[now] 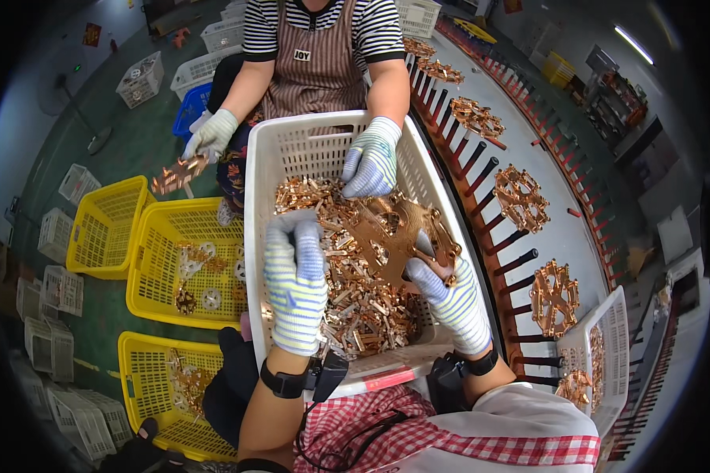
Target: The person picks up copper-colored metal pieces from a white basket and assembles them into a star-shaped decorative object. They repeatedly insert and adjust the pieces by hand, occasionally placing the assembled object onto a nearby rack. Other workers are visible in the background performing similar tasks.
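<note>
A white perforated plastic basket (254, 213) in front of me holds a heap of small copper-coloured metal pieces (359, 315). Above the heap, my right hand (454, 307), in a striped knit glove, grips the edge of a flat copper-coloured metal frame (402, 229) with cutouts and small pieces along its rim. My left hand (296, 284), gloved alike, hovers over the basket's left side, its fingers bent in toward the thumb. Whatever may be between those fingertips is hidden. Across the basket, a co-worker's gloved hand (373, 158) reaches in beside the frame; their other hand (211, 135) holds a copper-coloured part (180, 175).
On my left stand yellow baskets (138, 272), some holding metal parts, and a blue bin (193, 106). To the right runs a rack with dark-tipped rods (481, 177), with several copper-coloured round frames (554, 298) along it. Another white basket (619, 347) stands at the lower right.
</note>
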Action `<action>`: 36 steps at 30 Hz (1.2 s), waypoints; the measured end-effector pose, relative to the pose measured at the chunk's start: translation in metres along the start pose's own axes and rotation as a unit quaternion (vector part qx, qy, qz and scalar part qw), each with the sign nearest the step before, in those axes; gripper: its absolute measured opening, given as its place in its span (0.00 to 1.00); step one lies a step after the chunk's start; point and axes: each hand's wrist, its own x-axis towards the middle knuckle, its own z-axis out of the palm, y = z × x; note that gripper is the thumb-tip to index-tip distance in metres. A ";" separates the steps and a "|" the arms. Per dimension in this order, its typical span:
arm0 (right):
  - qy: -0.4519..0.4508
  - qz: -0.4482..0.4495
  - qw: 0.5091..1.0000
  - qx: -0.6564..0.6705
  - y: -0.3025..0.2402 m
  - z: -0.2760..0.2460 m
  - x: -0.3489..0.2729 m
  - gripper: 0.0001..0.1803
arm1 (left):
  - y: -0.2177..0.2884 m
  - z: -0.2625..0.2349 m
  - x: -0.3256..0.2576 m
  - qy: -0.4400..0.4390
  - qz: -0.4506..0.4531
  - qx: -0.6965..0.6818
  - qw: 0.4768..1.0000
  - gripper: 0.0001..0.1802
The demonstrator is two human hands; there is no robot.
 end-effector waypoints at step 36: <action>-0.117 -0.274 0.939 -0.171 -0.012 -0.018 0.009 0.27 | 0.018 0.010 -0.012 -0.120 -0.232 -0.176 0.949 0.12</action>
